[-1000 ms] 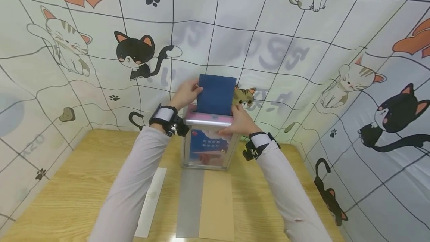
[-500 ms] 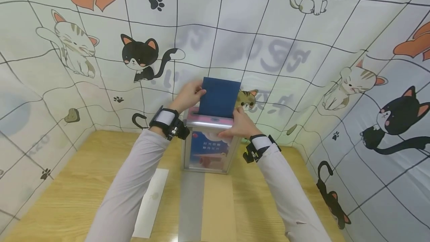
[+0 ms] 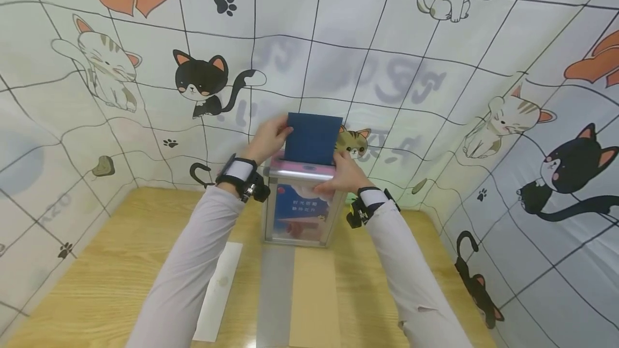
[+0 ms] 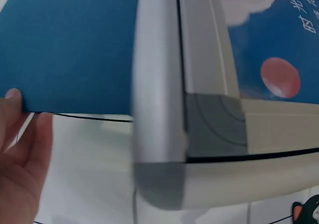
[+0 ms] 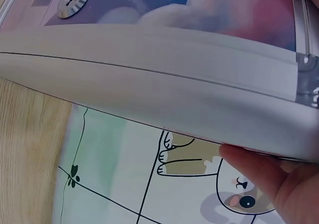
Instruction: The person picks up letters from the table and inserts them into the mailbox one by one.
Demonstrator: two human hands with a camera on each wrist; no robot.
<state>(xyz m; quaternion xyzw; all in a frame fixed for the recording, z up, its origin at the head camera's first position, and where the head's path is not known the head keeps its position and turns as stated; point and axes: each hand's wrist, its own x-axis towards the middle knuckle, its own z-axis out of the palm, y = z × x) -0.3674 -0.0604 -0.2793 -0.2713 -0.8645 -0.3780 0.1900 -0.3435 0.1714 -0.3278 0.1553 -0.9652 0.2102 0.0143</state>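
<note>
A flat dark blue envelope (image 3: 313, 138) stands upright, its lower edge in the slot on top of a silver-framed letter box (image 3: 301, 214). My left hand (image 3: 267, 138) pinches the envelope's left edge between thumb and fingers. In the left wrist view, the thumb lies on the near face of the blue envelope (image 4: 70, 50). My right hand (image 3: 349, 173) grips the box's upper right corner, thumb on the front and fingers toward the back. In the right wrist view, the right hand (image 5: 294, 184) touches the box's rounded metal edge (image 5: 149, 79).
Before the box, a grey flat piece (image 3: 275, 294) and a tan one (image 3: 314, 294) lie side by side on the wooden table (image 3: 159, 240). A white strip (image 3: 220, 289) lies to their left. Cat-printed cloth (image 3: 309, 58) encloses the back and sides. A lock (image 5: 74, 2) shows on the box.
The blue envelope tilted slightly to the right, then straightened, and now sits a little lower in the slot. The left hand moved with it. The right hand stays on the box corner.
</note>
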